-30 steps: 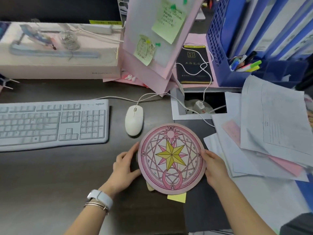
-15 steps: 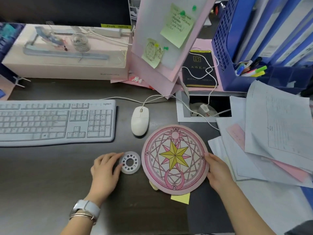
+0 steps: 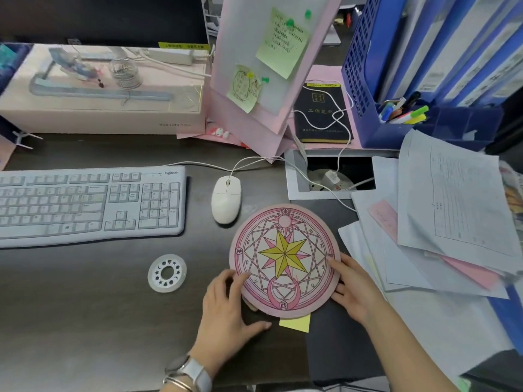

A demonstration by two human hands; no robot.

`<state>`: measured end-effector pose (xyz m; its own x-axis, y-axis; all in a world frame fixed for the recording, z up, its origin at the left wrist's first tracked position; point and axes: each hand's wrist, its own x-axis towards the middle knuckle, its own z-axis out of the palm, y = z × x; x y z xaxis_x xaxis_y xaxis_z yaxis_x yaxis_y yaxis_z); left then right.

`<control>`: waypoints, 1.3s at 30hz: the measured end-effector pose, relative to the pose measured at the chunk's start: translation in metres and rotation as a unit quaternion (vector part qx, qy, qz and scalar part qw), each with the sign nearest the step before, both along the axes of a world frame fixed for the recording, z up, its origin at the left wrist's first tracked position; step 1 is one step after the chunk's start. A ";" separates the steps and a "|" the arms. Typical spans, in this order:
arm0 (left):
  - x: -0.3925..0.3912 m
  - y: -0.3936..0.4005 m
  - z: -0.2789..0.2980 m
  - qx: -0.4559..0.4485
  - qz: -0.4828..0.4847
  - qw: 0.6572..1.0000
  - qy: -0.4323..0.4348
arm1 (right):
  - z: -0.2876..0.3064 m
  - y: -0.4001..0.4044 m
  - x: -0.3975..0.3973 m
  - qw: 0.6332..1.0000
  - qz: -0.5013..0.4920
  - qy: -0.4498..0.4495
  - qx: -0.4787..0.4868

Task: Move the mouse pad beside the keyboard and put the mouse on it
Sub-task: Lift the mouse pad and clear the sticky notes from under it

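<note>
A round pink mouse pad [image 3: 284, 244] with a yellow star lies on the dark desk, right of and below the white wired mouse [image 3: 226, 200]. The white keyboard [image 3: 90, 203] sits to the left. My left hand [image 3: 230, 304] holds the pad's lower left rim, fingers over the edge. My right hand [image 3: 353, 287] grips its right rim, thumb on top. The mouse rests on the bare desk, just off the pad's upper left edge.
A small white perforated disc [image 3: 167, 273] lies below the keyboard. A yellow sticky note [image 3: 295, 323] pokes out under the pad. Loose papers [image 3: 441, 222] pile up on the right. A cable hatch [image 3: 331, 176], a black notebook [image 3: 321, 114] and blue file racks [image 3: 424, 66] stand behind.
My left hand let go of the white disc, which now lies further left, and came back to the pad's lower left rim. The right hand stayed on the pad.
</note>
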<state>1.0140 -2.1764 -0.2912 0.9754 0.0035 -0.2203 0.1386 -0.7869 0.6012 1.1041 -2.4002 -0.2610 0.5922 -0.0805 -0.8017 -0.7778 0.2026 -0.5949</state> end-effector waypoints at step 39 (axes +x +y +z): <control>0.069 -0.060 0.062 -0.223 0.094 0.964 0.106 | 0.027 0.050 -0.037 0.951 0.161 -0.201 -0.173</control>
<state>1.0827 -2.2359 -0.2295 0.9000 0.0344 -0.4344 0.4099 -0.4053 0.8171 1.0666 -2.3501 -0.2342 0.8841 -0.0606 -0.4633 -0.4615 -0.2693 -0.8453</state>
